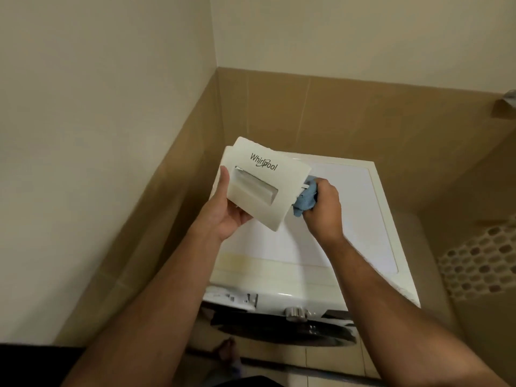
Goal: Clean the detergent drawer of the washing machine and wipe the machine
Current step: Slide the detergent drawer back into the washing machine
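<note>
The white detergent drawer (pixel 265 174) is out of the machine and held in the air above the washing machine's top (pixel 360 219), its branded front panel facing me. My left hand (pixel 226 208) grips the drawer's lower left edge from below. My right hand (pixel 324 208) holds a bunched blue cloth (pixel 305 201) against the drawer's right side, behind the front panel. The drawer's body behind the panel is mostly hidden. The empty drawer slot (pixel 231 297) shows at the machine's front top left, beside a silver dial (pixel 296 314).
The washing machine stands in a corner between a cream wall at the left and brown tiled walls behind. A mosaic tile patch (pixel 480 266) lies at the right. The dark round door (pixel 282 331) is below the dial. A bare foot (pixel 223 353) stands on the floor.
</note>
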